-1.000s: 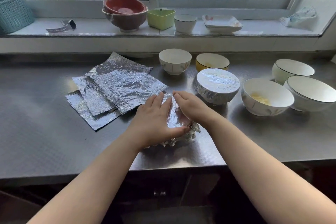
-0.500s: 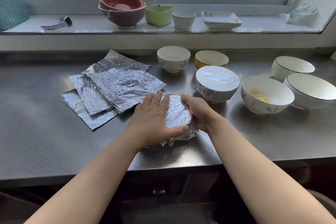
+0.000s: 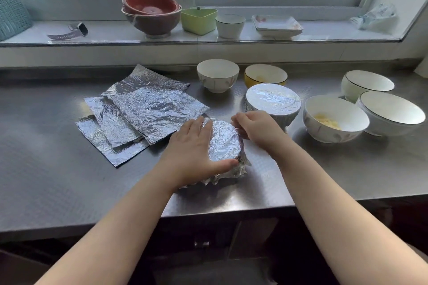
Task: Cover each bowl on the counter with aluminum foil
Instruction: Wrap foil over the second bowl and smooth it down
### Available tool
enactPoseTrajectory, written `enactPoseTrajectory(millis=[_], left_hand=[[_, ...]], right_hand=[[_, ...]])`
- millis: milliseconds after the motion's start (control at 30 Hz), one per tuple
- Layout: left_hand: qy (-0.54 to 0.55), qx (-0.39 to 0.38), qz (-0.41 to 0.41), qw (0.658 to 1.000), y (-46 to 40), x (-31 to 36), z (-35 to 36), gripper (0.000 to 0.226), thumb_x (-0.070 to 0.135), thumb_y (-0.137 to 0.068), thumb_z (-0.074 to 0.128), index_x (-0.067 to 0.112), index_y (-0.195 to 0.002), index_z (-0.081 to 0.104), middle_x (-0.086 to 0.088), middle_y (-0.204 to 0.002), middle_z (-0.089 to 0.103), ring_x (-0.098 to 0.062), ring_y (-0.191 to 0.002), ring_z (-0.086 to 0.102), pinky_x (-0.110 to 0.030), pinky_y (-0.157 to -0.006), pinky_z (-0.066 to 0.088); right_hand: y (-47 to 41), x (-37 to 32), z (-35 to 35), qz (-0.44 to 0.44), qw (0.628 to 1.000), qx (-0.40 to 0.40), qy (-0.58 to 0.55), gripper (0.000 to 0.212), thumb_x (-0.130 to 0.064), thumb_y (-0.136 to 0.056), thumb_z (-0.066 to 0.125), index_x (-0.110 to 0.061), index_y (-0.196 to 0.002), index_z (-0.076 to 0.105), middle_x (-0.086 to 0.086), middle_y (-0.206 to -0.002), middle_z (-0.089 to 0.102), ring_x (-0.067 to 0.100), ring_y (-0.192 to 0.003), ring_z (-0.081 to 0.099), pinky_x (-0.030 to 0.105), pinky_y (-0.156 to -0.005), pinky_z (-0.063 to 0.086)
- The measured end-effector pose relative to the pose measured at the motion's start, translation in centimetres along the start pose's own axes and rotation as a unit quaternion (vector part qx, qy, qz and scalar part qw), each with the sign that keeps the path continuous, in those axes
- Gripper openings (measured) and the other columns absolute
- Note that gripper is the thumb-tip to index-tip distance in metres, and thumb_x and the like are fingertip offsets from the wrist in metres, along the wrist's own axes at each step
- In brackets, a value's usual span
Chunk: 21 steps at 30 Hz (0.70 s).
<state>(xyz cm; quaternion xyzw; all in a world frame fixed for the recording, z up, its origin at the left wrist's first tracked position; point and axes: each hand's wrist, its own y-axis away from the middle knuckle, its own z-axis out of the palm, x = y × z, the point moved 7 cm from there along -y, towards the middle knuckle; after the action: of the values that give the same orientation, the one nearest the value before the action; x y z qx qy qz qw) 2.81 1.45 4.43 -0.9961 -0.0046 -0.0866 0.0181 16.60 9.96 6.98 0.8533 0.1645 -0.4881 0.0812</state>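
I can't read any writing, label, brand, number or sign here. Nothing in front of me carries lettering that I can make out.

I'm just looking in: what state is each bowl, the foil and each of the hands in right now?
Near bowl: wrapped in foil, held by both hands.
Covered bowl: foil smooth over the top.
White bowl: uncovered.
Yellow bowl: uncovered.
Bowl with food: uncovered.
Two right-hand bowls: uncovered.
Foil sheets: loose, overlapping, crinkled.
Left hand: flat on the foil, thumb along the rim.
Right hand: fingers curled at the far rim.
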Motion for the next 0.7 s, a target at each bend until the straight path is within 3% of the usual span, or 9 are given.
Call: enactPoseTrajectory(millis=[100,200,267,400,500,600,700], left_hand=[[-0.001,0.005,0.001,1.000,0.0,0.0,0.0,0.126,0.096,-0.055,0.019,0.021,-0.155,0.007,-0.001,-0.164,0.006,-0.021,-0.149,0.003,-0.046,-0.120,0.015],[0.003,0.003,0.000,1.000,0.1,0.0,-0.1,0.127,0.096,-0.054,0.018,0.020,-0.156,0.006,-0.001,-0.164,0.004,-0.021,-0.150,0.001,-0.046,-0.120,0.014],[0.004,0.002,0.000,1.000,0.1,0.1,-0.1,0.127,0.096,-0.054,0.017,0.020,-0.156,0.006,-0.001,-0.164,0.003,-0.021,-0.150,0.001,-0.046,-0.120,0.014],[0.004,0.001,-0.002,1.000,0.2,0.2,-0.2,0.128,0.095,-0.052,0.016,0.021,-0.156,0.004,-0.001,-0.164,0.003,-0.020,-0.150,0.000,-0.045,-0.121,0.012],[0.003,0.007,-0.001,1.000,0.1,0.1,-0.1,0.128,0.096,-0.052,0.016,0.021,-0.156,0.005,-0.002,-0.164,0.004,-0.021,-0.149,0.001,-0.046,-0.121,0.013],[0.003,0.007,-0.001,1.000,0.1,0.1,-0.1,0.128,0.096,-0.052,0.016,0.021,-0.156,0.006,-0.002,-0.164,0.005,-0.021,-0.149,0.001,-0.046,-0.120,0.013],[0.004,0.004,-0.001,1.000,0.1,0.2,-0.1,0.127,0.095,-0.053,0.017,0.021,-0.156,0.006,-0.001,-0.164,0.005,-0.020,-0.149,0.002,-0.046,-0.120,0.013]], right_hand=[[0.7,-1.4,1.5,-0.074,0.969,-0.002,0.234,0.038,-0.019,-0.102,0.038,0.001,-0.074,0.055,0.019,-0.081,0.062,0.031,-0.078,0.053,0.038,-0.069,0.034],[0.6,-1.0,2.0,-0.073,0.957,0.029,0.278,0.028,-0.011,-0.099,0.040,-0.007,-0.075,0.054,0.016,-0.084,0.065,0.034,-0.083,0.057,0.039,-0.072,0.040],[0.6,-0.5,2.0,-0.056,0.966,0.031,0.249,0.027,-0.009,-0.097,0.041,-0.004,-0.078,0.058,0.015,-0.080,0.064,0.034,-0.082,0.059,0.040,-0.073,0.043],[0.3,0.0,1.5,-0.017,0.989,0.000,0.149,0.033,-0.013,-0.099,0.044,0.007,-0.077,0.058,0.021,-0.077,0.060,0.025,-0.071,0.048,0.035,-0.065,0.032],[0.0,1.5,1.6,0.025,0.999,-0.019,0.040,0.039,-0.022,-0.095,0.048,0.014,-0.086,0.060,0.025,-0.076,0.059,0.020,-0.069,0.046,0.035,-0.068,0.037],[0.0,3.0,2.2,0.068,0.996,-0.037,-0.038,0.054,-0.037,-0.086,0.046,0.015,-0.090,0.056,0.025,-0.075,0.056,0.021,-0.071,0.047,0.044,-0.070,0.046],[0.5,3.5,2.6,0.101,0.988,-0.071,-0.097,0.043,-0.031,-0.099,0.044,0.007,-0.092,0.061,0.016,-0.081,0.055,0.023,-0.075,0.049,0.038,-0.074,0.046]])
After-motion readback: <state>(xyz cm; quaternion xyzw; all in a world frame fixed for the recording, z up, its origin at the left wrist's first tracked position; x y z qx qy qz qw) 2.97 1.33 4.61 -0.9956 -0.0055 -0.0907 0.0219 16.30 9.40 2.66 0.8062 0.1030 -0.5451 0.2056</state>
